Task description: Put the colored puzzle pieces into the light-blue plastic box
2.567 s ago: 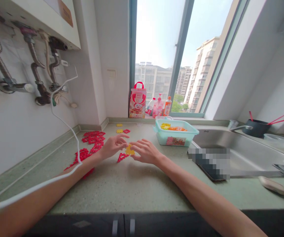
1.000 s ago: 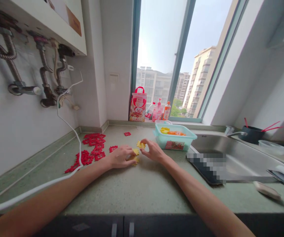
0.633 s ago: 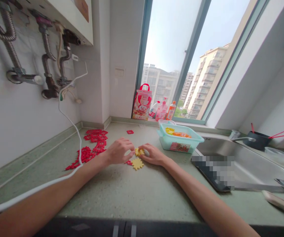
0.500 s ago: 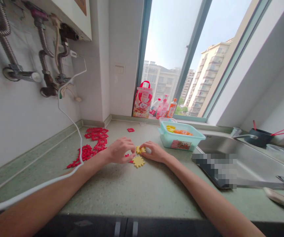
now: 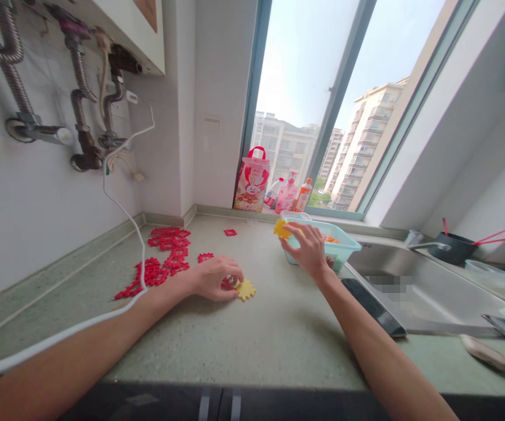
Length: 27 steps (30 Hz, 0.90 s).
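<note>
My right hand (image 5: 307, 250) is raised at the near-left corner of a teal plastic tub (image 5: 342, 248) and pinches a yellow snowflake-shaped piece (image 5: 281, 228). My left hand (image 5: 215, 277) rests on the green counter (image 5: 252, 339), fingers curled, pinching a second yellow piece (image 5: 245, 289) that lies flat; a small red piece (image 5: 227, 284) sits under the fingers. Orange and yellow pieces show inside the tub. Several red pieces (image 5: 165, 257) are linked in a long mat to the left of my left hand.
A white cable (image 5: 116, 204) hangs from the wall pipes across my left arm. A steel sink (image 5: 428, 292) and a dark phone (image 5: 373, 307) lie to the right. A red bag (image 5: 251, 181) and bottles (image 5: 291, 196) stand on the window sill.
My right hand lifted one yellow piece off the counter and carried it right and up to the tub. My left hand stayed down on the other yellow piece.
</note>
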Each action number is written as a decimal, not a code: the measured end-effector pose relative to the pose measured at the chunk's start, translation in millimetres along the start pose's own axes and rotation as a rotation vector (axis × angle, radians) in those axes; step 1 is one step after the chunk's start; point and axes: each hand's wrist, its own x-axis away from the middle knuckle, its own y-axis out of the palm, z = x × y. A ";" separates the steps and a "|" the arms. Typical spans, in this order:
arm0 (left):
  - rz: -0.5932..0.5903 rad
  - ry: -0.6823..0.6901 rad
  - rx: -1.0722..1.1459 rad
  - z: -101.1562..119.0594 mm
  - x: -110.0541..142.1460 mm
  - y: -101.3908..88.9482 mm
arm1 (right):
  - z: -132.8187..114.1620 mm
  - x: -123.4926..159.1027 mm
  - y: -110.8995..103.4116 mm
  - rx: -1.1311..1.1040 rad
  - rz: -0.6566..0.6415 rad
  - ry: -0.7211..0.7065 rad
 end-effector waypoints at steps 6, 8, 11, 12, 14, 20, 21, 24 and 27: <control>0.012 0.001 -0.009 4.5 -2.9 3.7 | 73.8 8.3 -27.4 0.305 0.239 0.416; 0.019 0.003 -0.006 5.9 -3.7 3.1 | 88.5 15.0 -30.8 0.356 0.166 0.512; 0.022 0.017 0.003 5.8 -4.1 3.3 | 96.8 19.3 -32.3 0.405 0.060 0.620; 0.022 0.024 0.006 5.0 -4.1 3.8 | 95.6 18.0 -32.4 0.406 0.059 0.622; 0.024 0.030 0.003 2.3 -3.8 5.5 | 86.0 11.5 -31.7 0.367 0.089 0.549; 0.043 -0.105 -0.145 -8.3 -3.2 8.6 | -0.5 -2.8 -8.5 -0.185 -0.203 -0.020; 0.043 -0.133 -0.162 -9.7 -3.2 8.2 | -18.8 -0.1 -0.5 -0.287 -0.325 -0.088; 0.025 -0.192 -0.168 -12.5 -3.4 6.2 | -64.1 13.1 24.7 -0.457 -0.566 -0.157; 0.006 -0.210 -0.149 -13.2 -3.5 4.6 | -84.2 22.6 41.4 -0.515 -0.654 -0.133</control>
